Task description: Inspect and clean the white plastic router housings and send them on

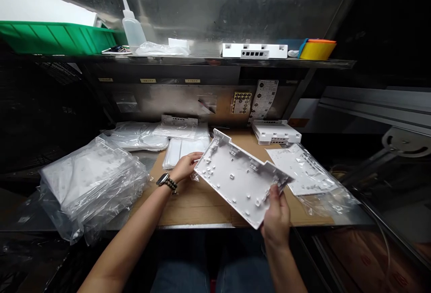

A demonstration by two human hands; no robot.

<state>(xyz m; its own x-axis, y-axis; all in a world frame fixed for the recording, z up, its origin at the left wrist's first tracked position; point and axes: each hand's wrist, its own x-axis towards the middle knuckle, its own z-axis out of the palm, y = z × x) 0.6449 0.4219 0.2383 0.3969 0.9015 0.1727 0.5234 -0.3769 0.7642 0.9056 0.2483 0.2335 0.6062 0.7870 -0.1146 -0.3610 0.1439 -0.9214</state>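
Note:
A white plastic housing shell (232, 174), its inner face with small clips and posts turned up, is held tilted above the cardboard-covered bench. My right hand (276, 214) grips its near right corner, thumb on the inner face and fingers underneath. At the left edge, my left hand (186, 166) holds the shell too, its fingertips partly hidden behind it. To the left lies a stack of similar shells in clear plastic bags (90, 172). Another shell partly in a clear bag (299, 169) rests on the right, and stacked white housings (276, 132) sit behind it.
Flat bagged white pieces (134, 136) lie at the back left. Above runs a metal shelf (202, 62) with a green basket (60, 37), a squeeze bottle (133, 30), a white housing (254, 51) and a yellow container (317, 50). A metal rail (377, 107) stands at the right.

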